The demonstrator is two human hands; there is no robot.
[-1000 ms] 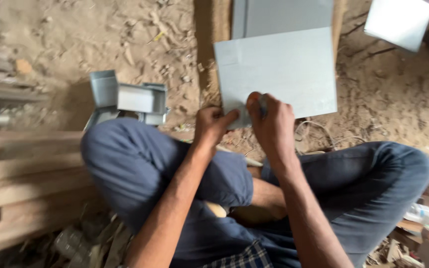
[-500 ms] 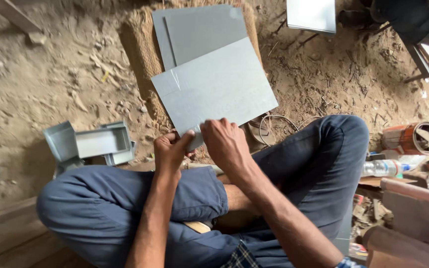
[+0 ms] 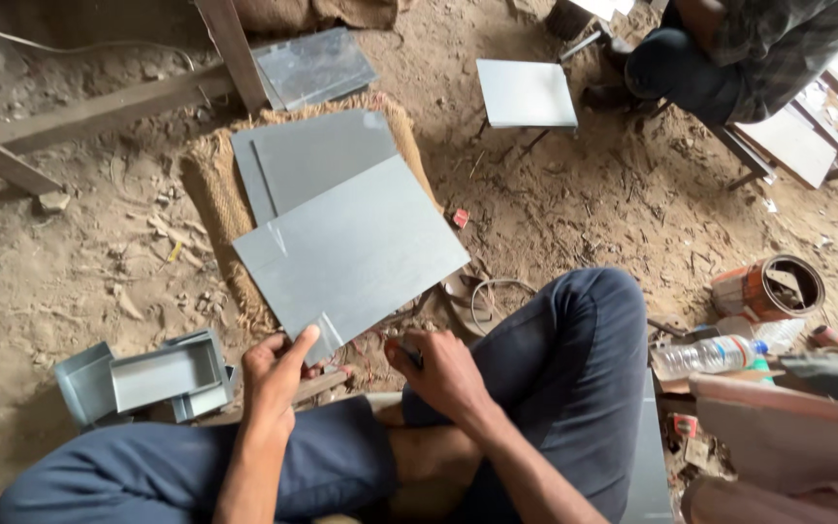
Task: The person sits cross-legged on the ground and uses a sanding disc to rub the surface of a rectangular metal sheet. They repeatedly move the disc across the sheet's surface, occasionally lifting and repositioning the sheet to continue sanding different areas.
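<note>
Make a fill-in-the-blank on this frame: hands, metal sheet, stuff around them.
1. The left hand pinches the near corner of the grey metal ____.
2. The right hand holds a small dark tool and does not ____ the metal sheet.
3. The folded grey metal boxes lie on the person's ____ side.
4. The plastic bottle lies beside a rusty ____.

Missing words: sheet; touch; left; can

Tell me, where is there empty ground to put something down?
Bare dirt lies left of the woven mat, between it and the wooden beam, and right of the grey sheet, below the small square sheet. It is crowded by the folded metal boxes near the left hand, and around the bottle and tin.
</note>
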